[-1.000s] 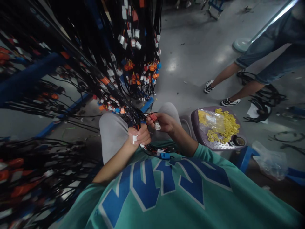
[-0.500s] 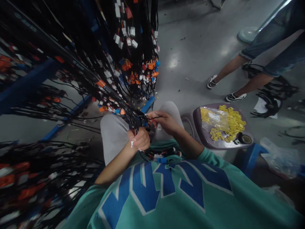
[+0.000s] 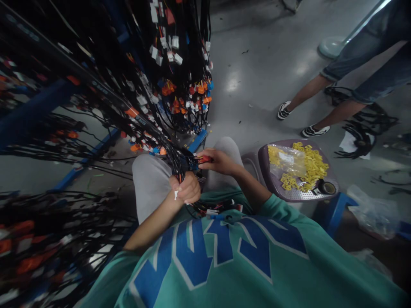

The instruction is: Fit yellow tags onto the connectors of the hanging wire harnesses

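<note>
My left hand [image 3: 186,188] is closed around a bundle of black wires [image 3: 176,161] above my lap. A small white piece [image 3: 176,195] shows at its thumb side. Just right of it, the fingers of my right hand [image 3: 221,161] are closed on a red connector [image 3: 204,159] with thin wires leading toward the bundle. Loose wire ends with white and blue connectors [image 3: 215,216] lie against my shirt below the hands. The bundle runs up and left into a thick taped wiring harness [image 3: 139,121].
Hanging harnesses [image 3: 173,92] with orange, white and blue connectors crowd the left, over blue frame bars [image 3: 69,177]. At right, a stool [image 3: 266,171] holds yellow plastic parts [image 3: 310,167], a clear bag and a tape roll [image 3: 328,187]. A person's legs [image 3: 337,113] stand beyond.
A red connector now shows in my right fingers, where thin dark wires were before. My left hand keeps its grip on the bundle. The view has shifted slightly.
</note>
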`<action>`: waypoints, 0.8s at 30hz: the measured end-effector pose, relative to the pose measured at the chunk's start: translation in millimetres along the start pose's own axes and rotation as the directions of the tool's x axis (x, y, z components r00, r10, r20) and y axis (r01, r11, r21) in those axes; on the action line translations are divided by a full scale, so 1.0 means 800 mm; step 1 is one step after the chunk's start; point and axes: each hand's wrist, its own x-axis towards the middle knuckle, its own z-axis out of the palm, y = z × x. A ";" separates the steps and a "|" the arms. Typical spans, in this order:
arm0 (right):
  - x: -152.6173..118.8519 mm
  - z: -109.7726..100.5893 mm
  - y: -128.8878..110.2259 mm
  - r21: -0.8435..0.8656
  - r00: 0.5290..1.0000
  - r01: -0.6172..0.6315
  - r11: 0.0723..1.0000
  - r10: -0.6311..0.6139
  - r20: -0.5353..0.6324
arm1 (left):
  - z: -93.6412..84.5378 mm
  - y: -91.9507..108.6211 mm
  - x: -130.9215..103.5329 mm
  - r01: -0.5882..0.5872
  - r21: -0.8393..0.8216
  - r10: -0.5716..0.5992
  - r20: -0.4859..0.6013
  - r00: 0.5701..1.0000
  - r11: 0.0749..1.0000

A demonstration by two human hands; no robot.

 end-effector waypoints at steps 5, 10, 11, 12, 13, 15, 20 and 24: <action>0.006 0.039 0.014 -0.411 0.979 -0.184 0.893 0.206 0.008 | 0.002 0.000 0.011 -0.077 -0.019 0.070 -0.241 0.968 0.997; 0.011 0.068 0.019 -0.569 0.937 -0.327 0.755 0.336 -0.093 | 0.005 -0.003 0.014 -0.020 -0.046 0.009 -0.218 0.976 0.999; 0.012 0.071 0.020 -0.581 0.929 -0.346 0.737 0.354 -0.105 | 0.004 -0.004 0.015 -0.020 -0.049 0.009 -0.221 0.975 0.999; 0.014 0.074 0.020 -0.587 0.922 -0.363 0.723 0.371 -0.114 | 0.002 -0.005 0.017 -0.035 -0.050 0.022 -0.242 0.970 0.998; 0.015 0.077 0.021 -0.587 0.914 -0.380 0.715 0.388 -0.120 | -0.001 -0.006 0.019 -0.062 -0.048 0.046 -0.276 0.960 0.997; 0.018 0.084 0.025 -0.553 0.895 -0.425 0.717 0.425 -0.137 | -0.008 -0.009 0.025 -0.125 -0.034 0.105 -0.353 0.930 0.992; 0.023 0.099 0.045 -0.072 0.851 -0.522 0.850 0.511 -0.122 | -0.026 -0.016 0.028 -0.190 0.012 0.177 -0.424 0.888 0.982; 0.021 0.087 0.066 0.241 0.898 -0.421 0.875 0.439 -0.024 | -0.028 -0.020 0.019 -0.224 0.106 0.247 -0.497 0.832 0.969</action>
